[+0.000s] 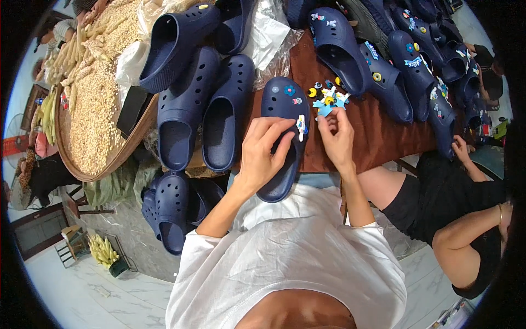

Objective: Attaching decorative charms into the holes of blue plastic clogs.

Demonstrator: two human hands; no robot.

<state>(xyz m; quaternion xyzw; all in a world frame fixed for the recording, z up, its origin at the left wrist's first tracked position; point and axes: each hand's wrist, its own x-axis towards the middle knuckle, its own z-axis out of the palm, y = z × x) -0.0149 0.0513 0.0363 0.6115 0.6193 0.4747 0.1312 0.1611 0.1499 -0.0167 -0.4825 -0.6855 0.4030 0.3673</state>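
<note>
In front of me a dark blue clog (282, 101) lies with its toe pointing away, its heel over my lap. Its upper carries a blue flower charm, small round charms and a white figure charm (301, 127) at the right edge. My left hand (264, 153) rests over the clog's middle, thumb and forefinger apart beside the white charm. To the right, my right hand (337, 137) pinches at the near edge of a small pile of yellow, black, white and blue shoe charms (331, 94). A light blue charm (325, 109) is at its fingertips.
Plain blue clogs (183, 98) stand at the left; decorated ones (381, 77) crowd the right of the brown cloth (372, 145). A large round tray (98, 175) of pale kernels is at far left. Another person's hand (463, 149) is near the right clogs. More clogs (172, 211) hang below left.
</note>
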